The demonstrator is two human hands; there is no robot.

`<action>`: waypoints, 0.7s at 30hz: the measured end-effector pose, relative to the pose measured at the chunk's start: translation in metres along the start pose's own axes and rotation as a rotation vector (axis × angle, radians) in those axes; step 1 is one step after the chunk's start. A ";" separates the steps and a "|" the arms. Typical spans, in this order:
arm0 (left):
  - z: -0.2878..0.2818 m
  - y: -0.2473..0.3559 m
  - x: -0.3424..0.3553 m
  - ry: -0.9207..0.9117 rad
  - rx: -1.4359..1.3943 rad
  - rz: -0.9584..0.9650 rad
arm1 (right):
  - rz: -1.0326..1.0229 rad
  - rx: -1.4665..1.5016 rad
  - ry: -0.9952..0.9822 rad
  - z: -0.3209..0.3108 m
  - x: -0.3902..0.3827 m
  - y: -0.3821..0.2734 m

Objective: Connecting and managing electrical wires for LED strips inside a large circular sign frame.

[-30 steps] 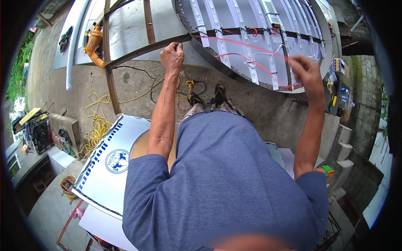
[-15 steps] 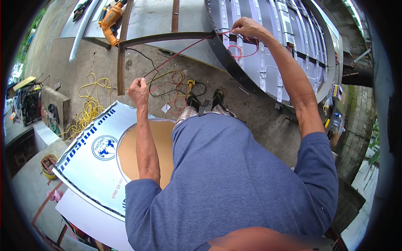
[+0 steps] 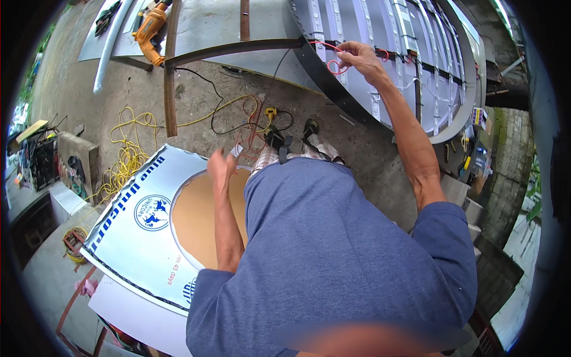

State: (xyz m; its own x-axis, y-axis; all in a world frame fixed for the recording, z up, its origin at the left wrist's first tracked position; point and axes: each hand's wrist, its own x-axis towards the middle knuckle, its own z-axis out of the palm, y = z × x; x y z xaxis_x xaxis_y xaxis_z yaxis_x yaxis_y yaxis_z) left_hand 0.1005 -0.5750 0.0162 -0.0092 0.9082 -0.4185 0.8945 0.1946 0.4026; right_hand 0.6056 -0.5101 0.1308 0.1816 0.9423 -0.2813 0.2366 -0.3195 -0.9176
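Observation:
My right hand (image 3: 357,59) pinches a red wire (image 3: 336,68) at the left part of a round metal housing (image 3: 324,89), which holds rows of white LED strips (image 3: 375,101) and more looped wire. A rusty metal frame (image 3: 232,46) runs left from the housing's rim. My left hand (image 3: 223,163) is lower, beside a small white tag (image 3: 237,150), above a printed white sheet (image 3: 128,229) with a round brown middle (image 3: 205,220). Its fingers are blurred, so what they hold, if anything, is unclear. A thin wire hangs from the frame near the rim toward the floor.
An orange power tool (image 3: 148,38) lies at the upper left beside a long pale tube (image 3: 107,56). Tangled yellow cord (image 3: 128,160), black cable and a yellow plug (image 3: 270,113) lie on the concrete floor. Assorted items (image 3: 476,157) sit along the right, beside concrete blocks.
My right hand has moved left along the housing from its right part, then slightly down. My left hand has dropped from the frame toward the sheet, and the stretched red wire has slackened.

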 end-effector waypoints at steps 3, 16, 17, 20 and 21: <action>0.019 0.102 0.054 0.049 -0.390 0.408 | 0.000 0.120 0.069 0.006 -0.027 0.008; 0.063 0.283 0.117 0.056 -0.584 0.334 | -0.050 -0.257 -0.035 -0.050 -0.015 -0.024; 0.063 0.280 0.116 0.063 -0.628 0.345 | -0.038 -0.240 -0.059 -0.056 -0.011 -0.024; 0.057 0.272 0.115 0.050 -0.713 0.311 | -0.031 -0.241 -0.126 -0.066 0.004 -0.023; 0.054 0.272 0.113 0.069 -0.691 0.343 | -0.043 -0.275 -0.141 -0.067 0.008 -0.022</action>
State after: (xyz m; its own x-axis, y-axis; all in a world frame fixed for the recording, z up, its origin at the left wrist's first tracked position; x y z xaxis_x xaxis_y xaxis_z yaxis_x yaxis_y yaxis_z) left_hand 0.3667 -0.4393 0.0337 0.1696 0.9760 -0.1365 0.3706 0.0651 0.9265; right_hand 0.6654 -0.5021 0.1674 0.0361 0.9540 -0.2976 0.4938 -0.2760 -0.8246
